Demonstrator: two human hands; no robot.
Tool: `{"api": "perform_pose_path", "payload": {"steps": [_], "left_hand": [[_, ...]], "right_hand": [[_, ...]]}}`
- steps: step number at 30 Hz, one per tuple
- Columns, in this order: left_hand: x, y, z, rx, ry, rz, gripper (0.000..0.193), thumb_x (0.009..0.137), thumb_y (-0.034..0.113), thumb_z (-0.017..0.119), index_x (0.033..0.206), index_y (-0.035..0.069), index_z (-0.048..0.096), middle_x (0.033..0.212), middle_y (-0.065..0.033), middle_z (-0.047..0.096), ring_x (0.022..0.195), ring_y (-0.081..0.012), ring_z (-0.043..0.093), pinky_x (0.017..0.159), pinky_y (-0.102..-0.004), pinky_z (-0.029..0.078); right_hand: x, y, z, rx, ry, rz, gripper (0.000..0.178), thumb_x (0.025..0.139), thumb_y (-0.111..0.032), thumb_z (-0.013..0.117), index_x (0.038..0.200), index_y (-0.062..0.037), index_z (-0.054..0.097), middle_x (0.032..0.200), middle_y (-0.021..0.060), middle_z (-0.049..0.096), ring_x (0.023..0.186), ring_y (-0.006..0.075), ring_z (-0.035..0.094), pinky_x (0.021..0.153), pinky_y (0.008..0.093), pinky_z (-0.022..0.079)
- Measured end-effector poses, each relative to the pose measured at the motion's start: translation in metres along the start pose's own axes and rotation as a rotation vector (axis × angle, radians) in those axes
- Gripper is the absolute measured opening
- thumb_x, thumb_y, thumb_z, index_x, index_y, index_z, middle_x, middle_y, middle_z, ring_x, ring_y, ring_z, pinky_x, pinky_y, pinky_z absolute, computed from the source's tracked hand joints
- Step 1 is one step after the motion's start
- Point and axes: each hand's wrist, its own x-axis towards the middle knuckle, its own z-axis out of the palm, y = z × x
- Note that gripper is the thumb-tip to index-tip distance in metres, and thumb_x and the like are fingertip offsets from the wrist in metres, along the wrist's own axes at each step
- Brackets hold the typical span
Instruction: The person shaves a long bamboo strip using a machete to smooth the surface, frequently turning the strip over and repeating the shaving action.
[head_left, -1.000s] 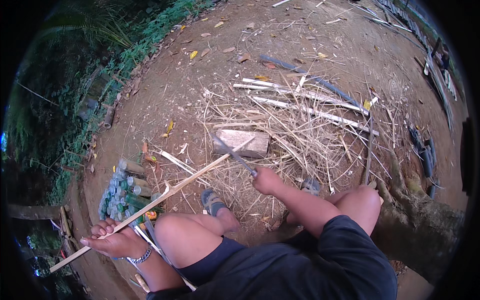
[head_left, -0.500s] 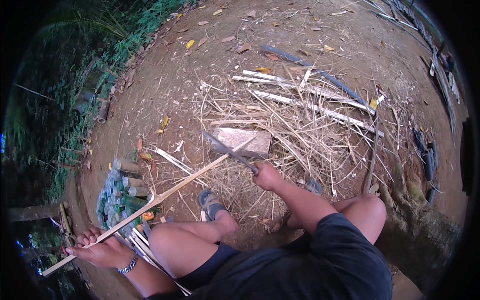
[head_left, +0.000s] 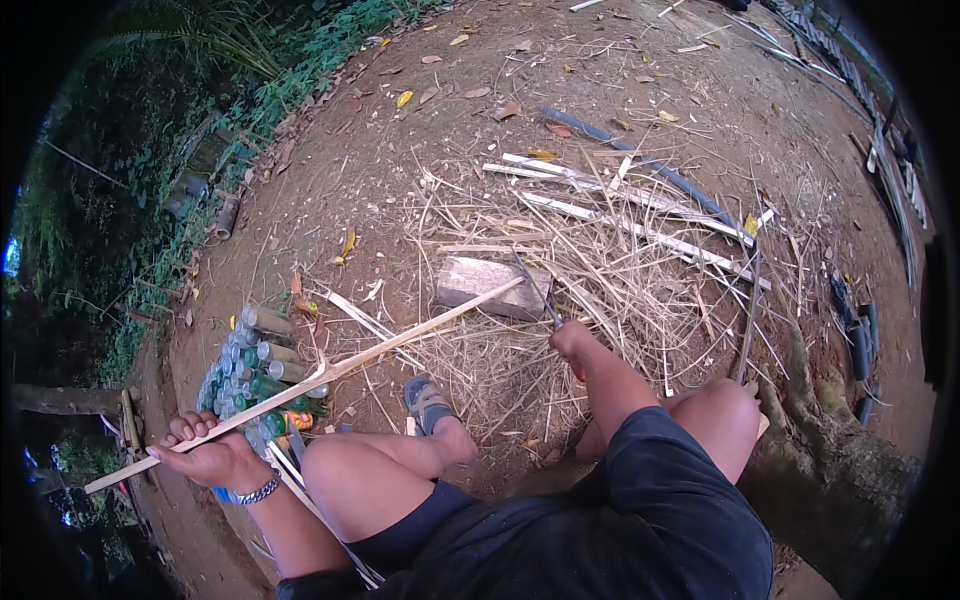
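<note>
A long pale bamboo strip (head_left: 360,362) slants from lower left up to the wooden block (head_left: 465,279), its far end lying over the block's top. My left hand (head_left: 222,462), palm up, is closed on the strip close to its near end. Partway along, a curled sliver stands off the strip. In my right hand (head_left: 575,345), closed round the handle, is a long-bladed knife (head_left: 538,291). Its thin dark blade points up and away, crossing the block's right part just beyond the strip's tip.
Shavings (head_left: 600,270) cover the ground around the block. Cut strips (head_left: 640,225) and a grey pipe (head_left: 680,182) lie beyond. Stacked bottles (head_left: 255,365) stand left of my sandalled foot (head_left: 430,403). A tree trunk (head_left: 835,450) with roots is at right, green plants (head_left: 215,90) at far left.
My right hand has shifted right and swung the blade from crossing over the strip, pointing left, to pointing away beside its tip. My left hand still holds the strip. The whole view shifted slightly.
</note>
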Motion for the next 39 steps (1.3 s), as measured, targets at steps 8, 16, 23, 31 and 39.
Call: {"api": "perform_pose_path", "payload": {"steps": [8,16,23,31,39], "left_hand": [[-0.009,0.013,-0.033,-0.026,0.059,0.008,0.042,0.102,0.048,0.038,0.075,0.016,0.045,0.058,0.0015,0.039,0.047,-0.0102,0.036,0.043,-0.0233,0.03],[-0.008,0.004,-0.02,0.182,0.336,-0.024,0.044,0.102,0.049,0.04,0.071,0.018,0.033,0.055,0.003,0.033,0.046,-0.0099,0.032,0.043,-0.0242,0.025],[0.0,-0.005,-0.03,0.238,0.377,-0.044,0.045,0.101,0.05,0.043,0.071,0.018,0.031,0.054,0.0031,0.032,0.046,-0.01,0.031,0.045,-0.0237,0.025],[-0.006,0.0,-0.036,0.102,0.206,-0.018,0.045,0.103,0.048,0.034,0.07,0.018,0.036,0.054,0.0031,0.033,0.044,-0.009,0.031,0.042,-0.0237,0.025],[-0.018,0.007,-0.05,-0.019,0.134,-0.007,0.046,0.102,0.05,0.035,0.071,0.018,0.04,0.055,0.0032,0.034,0.045,-0.0085,0.033,0.041,-0.022,0.027]], "right_hand": [[-0.1,-0.138,-0.036,0.71,0.377,0.133,0.026,0.084,-0.02,0.06,0.104,-0.0046,0.063,0.099,0.0231,0.067,0.095,0.04,0.065,0.083,0.0472,0.051],[-0.089,-0.11,-0.004,0.67,0.337,0.248,0.027,0.082,-0.018,0.062,0.105,-0.0031,0.062,0.1,0.0235,0.067,0.094,0.0392,0.066,0.083,0.0476,0.052],[-0.073,-0.077,-0.025,0.61,0.328,0.278,0.034,0.082,-0.022,0.06,0.111,-0.0024,0.062,0.101,0.0259,0.067,0.097,0.0407,0.064,0.086,0.0456,0.051],[-0.08,-0.104,-0.039,0.515,0.331,0.149,0.025,0.081,-0.019,0.061,0.102,-0.0054,0.062,0.101,0.0234,0.067,0.098,0.0405,0.063,0.087,0.0471,0.05],[-0.126,-0.181,-0.056,0.547,0.366,0.097,0.021,0.086,-0.018,0.057,0.103,-0.0052,0.06,0.096,0.0217,0.068,0.094,0.0394,0.065,0.082,0.0493,0.052]]}}
